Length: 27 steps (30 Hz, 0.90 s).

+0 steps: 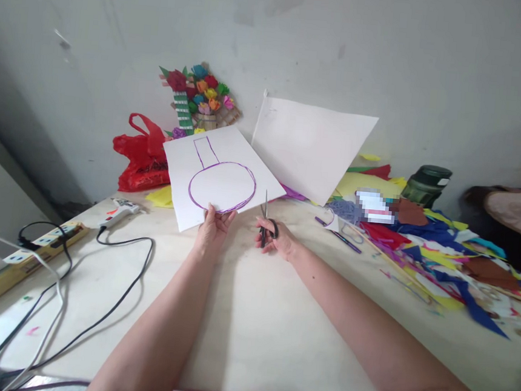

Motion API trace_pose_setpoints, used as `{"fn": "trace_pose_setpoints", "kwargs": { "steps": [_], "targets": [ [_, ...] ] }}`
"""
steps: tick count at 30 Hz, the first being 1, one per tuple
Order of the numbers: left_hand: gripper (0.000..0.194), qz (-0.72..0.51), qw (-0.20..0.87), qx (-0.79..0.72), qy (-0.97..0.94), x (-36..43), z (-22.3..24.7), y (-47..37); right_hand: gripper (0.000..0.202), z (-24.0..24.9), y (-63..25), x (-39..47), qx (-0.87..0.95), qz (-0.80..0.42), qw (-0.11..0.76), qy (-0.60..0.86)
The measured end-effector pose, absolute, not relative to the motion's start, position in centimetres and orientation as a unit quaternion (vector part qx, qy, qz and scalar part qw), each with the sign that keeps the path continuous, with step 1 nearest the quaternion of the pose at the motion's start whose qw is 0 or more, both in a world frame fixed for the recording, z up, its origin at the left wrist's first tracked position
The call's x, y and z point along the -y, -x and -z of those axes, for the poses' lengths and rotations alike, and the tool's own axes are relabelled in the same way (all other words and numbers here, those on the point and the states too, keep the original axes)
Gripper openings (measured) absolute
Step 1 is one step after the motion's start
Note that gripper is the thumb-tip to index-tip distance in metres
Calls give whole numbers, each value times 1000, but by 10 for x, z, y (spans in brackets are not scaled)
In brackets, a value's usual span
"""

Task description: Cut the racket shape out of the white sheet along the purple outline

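Observation:
My left hand (215, 228) pinches the lower edge of a white sheet of paper (177, 182), thumb on top, and holds it tilted up off the table. Drawn on this sheet in purple are a large oval and a narrow rectangle joined to its upper left. In my right hand (271, 236) is a pair of scissors (266, 211), fingers through the black handles. The blades point up and stand slightly apart, just right of the sheet's edge and not touching it. Behind, a second white sheet (315, 145) leans against the wall.
At the right lie a purple pen (350, 243), a pile of coloured paper scraps (464, 268) and a dark green jar (427, 184). A red plastic bag (143, 158) and paper flowers (205, 96) stand at the back. A power strip (31, 254) and a glue gun (121, 212) with cables occupy the left.

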<state>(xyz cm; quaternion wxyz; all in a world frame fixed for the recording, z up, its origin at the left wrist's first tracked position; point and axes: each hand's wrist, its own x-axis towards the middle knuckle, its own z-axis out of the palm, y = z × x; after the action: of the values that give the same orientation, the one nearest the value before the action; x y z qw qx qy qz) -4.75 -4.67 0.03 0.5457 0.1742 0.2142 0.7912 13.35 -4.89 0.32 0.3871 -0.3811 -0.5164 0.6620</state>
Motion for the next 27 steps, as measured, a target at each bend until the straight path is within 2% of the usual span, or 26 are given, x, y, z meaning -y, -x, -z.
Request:
{"fn": "trace_pose_setpoints", "kwargs": {
  "steps": [15, 27],
  "targets": [
    [11, -764, 566, -224, -214, 48, 2, 41, 51, -11, -138, 50, 553, -607, 382, 424],
    [11, -775, 558, -230, -188, 46, 1, 42, 38, -5, -130, 52, 552, -578, 426, 425]
  ]
}}
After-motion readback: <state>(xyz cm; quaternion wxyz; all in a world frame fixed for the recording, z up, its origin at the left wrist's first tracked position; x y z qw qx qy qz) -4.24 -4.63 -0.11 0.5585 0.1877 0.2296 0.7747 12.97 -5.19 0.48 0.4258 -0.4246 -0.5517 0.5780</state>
